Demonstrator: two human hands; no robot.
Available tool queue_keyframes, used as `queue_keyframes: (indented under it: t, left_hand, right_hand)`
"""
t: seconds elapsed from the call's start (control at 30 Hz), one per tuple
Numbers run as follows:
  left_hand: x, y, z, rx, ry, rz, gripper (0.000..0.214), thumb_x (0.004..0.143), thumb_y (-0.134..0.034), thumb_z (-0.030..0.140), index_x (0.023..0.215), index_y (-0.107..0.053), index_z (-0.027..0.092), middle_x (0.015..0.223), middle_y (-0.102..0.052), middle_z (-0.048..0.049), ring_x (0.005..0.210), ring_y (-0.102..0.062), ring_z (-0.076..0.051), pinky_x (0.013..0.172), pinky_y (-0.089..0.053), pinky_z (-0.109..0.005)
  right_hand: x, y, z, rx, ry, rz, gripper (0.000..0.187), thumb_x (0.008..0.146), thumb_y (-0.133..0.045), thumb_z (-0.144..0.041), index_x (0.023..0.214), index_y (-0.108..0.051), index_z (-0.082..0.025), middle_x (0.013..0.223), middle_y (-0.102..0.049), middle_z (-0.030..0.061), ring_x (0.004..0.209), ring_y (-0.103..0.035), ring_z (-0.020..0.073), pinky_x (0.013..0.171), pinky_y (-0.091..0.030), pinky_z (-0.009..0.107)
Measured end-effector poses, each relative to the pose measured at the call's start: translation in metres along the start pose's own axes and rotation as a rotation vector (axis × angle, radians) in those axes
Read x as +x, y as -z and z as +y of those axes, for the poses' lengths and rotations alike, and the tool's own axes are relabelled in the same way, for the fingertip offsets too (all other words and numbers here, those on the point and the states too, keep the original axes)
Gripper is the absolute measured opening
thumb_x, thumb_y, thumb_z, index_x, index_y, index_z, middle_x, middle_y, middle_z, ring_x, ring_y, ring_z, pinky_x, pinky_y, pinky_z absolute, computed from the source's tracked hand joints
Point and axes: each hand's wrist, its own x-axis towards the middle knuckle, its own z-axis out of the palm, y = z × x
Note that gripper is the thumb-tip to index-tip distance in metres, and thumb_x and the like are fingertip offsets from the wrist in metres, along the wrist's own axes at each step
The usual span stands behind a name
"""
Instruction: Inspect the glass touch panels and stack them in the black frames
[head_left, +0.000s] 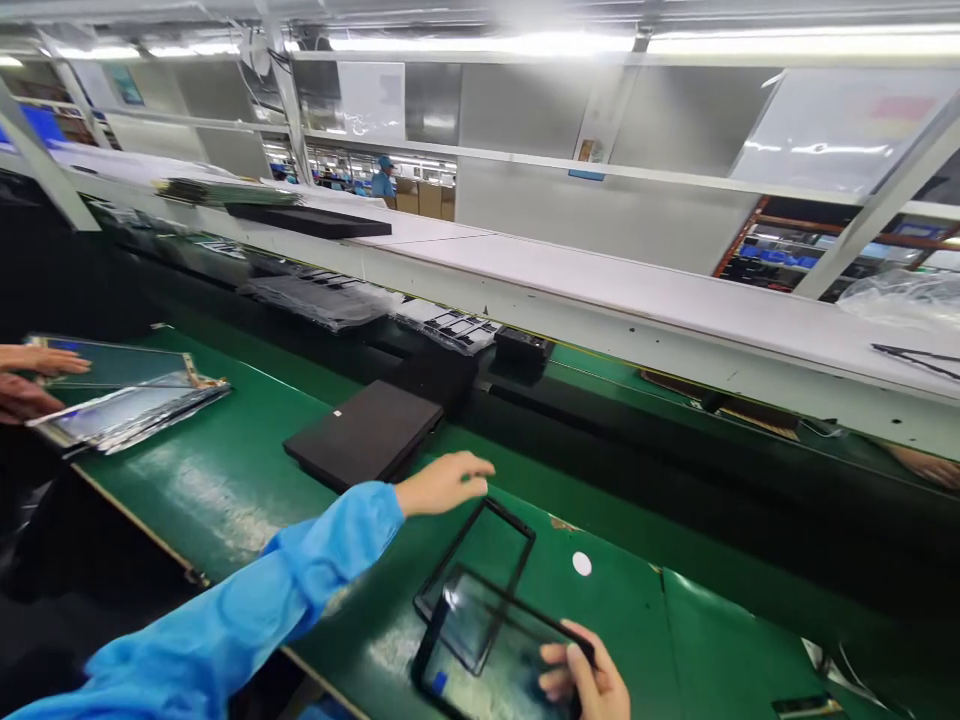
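My left hand, in a blue sleeve, reaches over the green work surface and touches the far corner of a thin black frame lying flat there. My right hand grips the right edge of a black-bordered glass panel, held tilted just above the near end of the frame. The panel overlaps the frame's near end. A black rectangular pad lies on the green surface just beyond my left hand.
Another person's hands work on stacked screen panels at the far left. A dark conveyor channel runs diagonally behind the bench, with a white shelf above it. A small white sticker sits on the green surface.
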Motion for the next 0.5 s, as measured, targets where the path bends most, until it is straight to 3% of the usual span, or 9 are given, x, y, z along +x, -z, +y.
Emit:
queue_keyframes:
  t: [0.1,0.13,0.17,0.23,0.33,0.4,0.5]
  left_hand:
    - [-0.049,-0.029,0.011,-0.196,-0.169,-0.366,0.063,0.082,-0.085,0.03,0.143,-0.07,0.031,0.102,-0.085,0.0002,0.077,-0.08,-0.019,0.069,-0.064,-0.026]
    - [-0.063,-0.033,0.01,-0.3,-0.161,-0.431,0.068,0.08,-0.085,0.03,0.145,-0.068,0.031,0.094,-0.085,0.0011,0.068,-0.078,-0.017,0.06,-0.061,-0.024]
    - [-0.076,-0.032,0.005,-0.434,-0.107,-0.414,0.068,0.079,-0.085,0.029,0.145,-0.068,0.028,0.088,-0.084,0.0006,0.06,-0.075,-0.017,0.053,-0.058,-0.023]
    - [-0.096,-0.018,-0.014,-0.721,0.08,-0.156,0.065,0.078,-0.084,0.026,0.141,-0.07,0.021,0.082,-0.082,-0.0024,0.054,-0.073,-0.018,0.046,-0.053,-0.023]
    - [-0.112,0.024,-0.056,-0.903,0.299,0.428,0.067,0.082,-0.082,0.024,0.145,-0.062,0.014,0.09,-0.081,-0.0074,0.061,-0.074,-0.018,0.048,-0.055,-0.023]
    - [-0.115,0.052,-0.084,-0.908,0.364,0.69,0.065,0.088,-0.074,0.018,0.15,-0.053,0.013,0.098,-0.079,-0.008,0.071,-0.077,-0.015,0.061,-0.06,-0.022]
    - [-0.107,0.075,-0.113,-0.908,0.448,0.949,0.05,0.094,-0.07,0.013,0.142,-0.056,0.012,0.1,-0.075,-0.0067,0.076,-0.076,-0.014,0.071,-0.062,-0.025]
  right_hand:
    - [-0.018,-0.035,-0.013,-0.051,-0.016,-0.182,0.062,0.066,-0.089,-0.073,0.091,-0.079,-0.017,0.058,-0.075,0.0055,0.037,-0.065,0.0189,0.038,-0.049,0.025]
    - [-0.022,-0.043,-0.018,-0.053,-0.016,-0.21,0.063,0.069,-0.088,-0.072,0.098,-0.08,-0.017,0.063,-0.078,0.0065,0.041,-0.068,0.0199,0.041,-0.052,0.026]
    - [-0.024,-0.048,-0.023,-0.046,-0.011,-0.212,0.066,0.072,-0.087,-0.071,0.108,-0.08,-0.017,0.072,-0.082,0.0085,0.048,-0.073,0.0217,0.046,-0.056,0.028]
    - [-0.024,-0.045,-0.03,-0.02,0.015,-0.15,0.072,0.078,-0.083,-0.07,0.128,-0.074,-0.019,0.098,-0.085,0.0128,0.073,-0.082,0.0264,0.061,-0.064,0.032]
    - [-0.017,-0.02,-0.027,-0.036,0.04,0.028,0.071,0.082,-0.081,-0.069,0.132,-0.072,-0.02,0.12,-0.082,0.0138,0.102,-0.081,0.0305,0.078,-0.066,0.034]
    - [-0.013,-0.001,-0.012,-0.084,0.027,0.108,0.068,0.079,-0.082,-0.07,0.124,-0.075,-0.019,0.113,-0.084,0.0124,0.097,-0.082,0.0302,0.075,-0.066,0.033]
    - [-0.011,0.017,0.016,-0.16,0.028,0.141,0.067,0.074,-0.084,-0.072,0.113,-0.078,-0.018,0.096,-0.085,0.0095,0.08,-0.081,0.0261,0.068,-0.065,0.03]
